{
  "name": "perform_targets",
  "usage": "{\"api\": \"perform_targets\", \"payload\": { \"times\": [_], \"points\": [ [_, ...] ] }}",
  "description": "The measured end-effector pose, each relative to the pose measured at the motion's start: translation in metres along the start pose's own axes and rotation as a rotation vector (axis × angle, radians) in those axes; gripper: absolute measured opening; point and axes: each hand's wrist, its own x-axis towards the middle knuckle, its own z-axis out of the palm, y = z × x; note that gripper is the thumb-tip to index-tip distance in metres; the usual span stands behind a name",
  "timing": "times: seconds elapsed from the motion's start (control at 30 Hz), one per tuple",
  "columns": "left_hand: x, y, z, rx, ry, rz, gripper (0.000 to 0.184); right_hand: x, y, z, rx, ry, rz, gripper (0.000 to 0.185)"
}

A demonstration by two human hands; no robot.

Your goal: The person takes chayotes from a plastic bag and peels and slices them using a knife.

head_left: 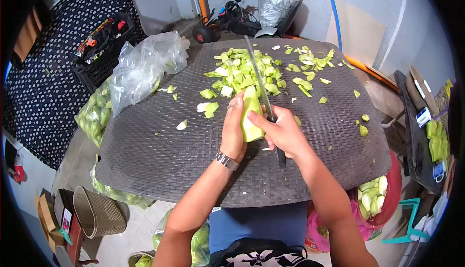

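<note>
My left hand [233, 129], with a metal watch on the wrist, is closed around the left side of a pale green peeled vegetable [251, 117], which looks like a chayote, held upright over the table. In my right hand [286, 131] is a long knife [258, 71], gripped by its black handle with the blade pointing up and away. My right thumb rests on the vegetable, and the blade passes along its right side. Just beyond lies a pile of green peelings [247, 68] on the dark woven-pattern table [160, 155].
More peelings [315, 61] are scattered at the table's far right. A clear plastic bag [147, 66] lies on the left edge, above a bag of green vegetables [97, 112]. Below right stands a red tub [391, 189] holding peeled ones. A beige basket [99, 213] stands lower left.
</note>
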Motion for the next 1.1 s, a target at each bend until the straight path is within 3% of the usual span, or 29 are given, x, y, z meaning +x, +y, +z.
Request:
{"api": "perform_targets", "payload": {
  "times": [0.1, 0.13, 0.23, 0.27, 0.37, 0.5, 0.53, 0.63, 0.67, 0.83, 0.93, 1.03, 1.1],
  "points": [
    [0.003, 0.003, 0.000, -0.028, 0.096, -0.031, 0.048, 0.007, -0.017, 0.002, -0.305, -0.037, 0.039, 0.068],
    [0.005, 0.007, 0.001, -0.041, 0.117, -0.056, 0.036, 0.018, -0.007, 0.002, -0.439, 0.016, -0.099, 0.072],
    [0.022, -0.004, -0.021, -0.150, 0.071, -0.136, 0.033, 0.028, -0.011, 0.003, -0.589, 0.079, -0.231, 0.069],
    [0.026, -0.010, -0.028, -0.172, 0.154, -0.157, 0.030, 0.031, -0.009, 0.003, -0.649, 0.141, -0.275, 0.059],
    [0.025, -0.001, -0.034, -0.318, 0.209, -0.236, 0.029, 0.032, -0.005, -0.004, -0.588, 0.265, -0.486, 0.052],
    [0.030, 0.005, -0.053, -0.396, 0.149, -0.231, 0.030, 0.033, 0.014, -0.019, -0.576, 0.042, -0.598, 0.055],
    [0.028, 0.013, -0.035, -0.467, 0.362, -0.152, 0.031, 0.025, 0.011, -0.017, -0.598, -0.040, -0.466, 0.073],
    [0.035, 0.024, -0.061, -0.591, 0.023, -0.368, 0.035, 0.016, 0.015, -0.002, -0.823, -0.115, -0.522, 0.096],
    [0.035, 0.020, -0.056, -0.635, 0.134, -0.281, 0.039, 0.012, 0.013, 0.002, -0.885, -0.158, -0.502, 0.118],
    [0.035, 0.015, -0.053, -0.572, 0.157, -0.100, 0.046, 0.011, 0.028, 0.014, -0.808, -0.136, -0.663, 0.119],
    [0.035, 0.012, -0.056, -0.602, 0.095, -0.099, 0.045, 0.010, 0.029, 0.017, -0.774, -0.122, -0.629, 0.114],
    [0.030, 0.015, -0.048, -0.478, 0.232, -0.025, 0.042, 0.009, 0.027, 0.017, -0.734, -0.138, -0.553, 0.109],
    [0.030, 0.014, -0.052, -0.464, 0.180, -0.056, 0.041, 0.010, 0.027, 0.017, -0.738, -0.140, -0.531, 0.107]
  ]
}}
